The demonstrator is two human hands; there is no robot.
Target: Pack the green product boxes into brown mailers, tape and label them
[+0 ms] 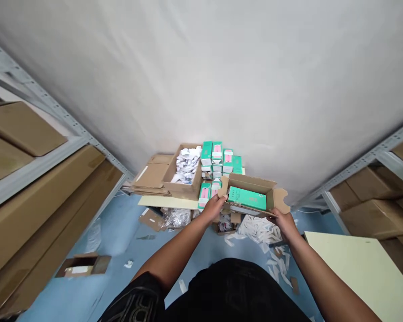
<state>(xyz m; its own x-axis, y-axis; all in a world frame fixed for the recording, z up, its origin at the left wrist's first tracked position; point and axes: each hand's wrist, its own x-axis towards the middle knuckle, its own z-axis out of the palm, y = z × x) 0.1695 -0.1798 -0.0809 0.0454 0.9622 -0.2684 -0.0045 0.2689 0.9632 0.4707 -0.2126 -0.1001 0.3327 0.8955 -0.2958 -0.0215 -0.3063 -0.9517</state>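
I hold an open brown cardboard mailer box (255, 183) in front of me with both hands. A green product box (247, 198) lies flat inside it. My left hand (215, 206) grips the box's left side, fingers curled on its edge. My right hand (284, 221) grips the right side under the round flap. Beyond the box stands a stack of green boxes with pink fronts (218, 163) against the wall.
An open carton (183, 172) of white packets sits left of the stack, beside flattened cardboard (152, 176). White paper strips (260, 230) litter the blue floor. Metal shelves with large cartons (36, 210) flank both sides. A pale board (362, 268) lies at lower right.
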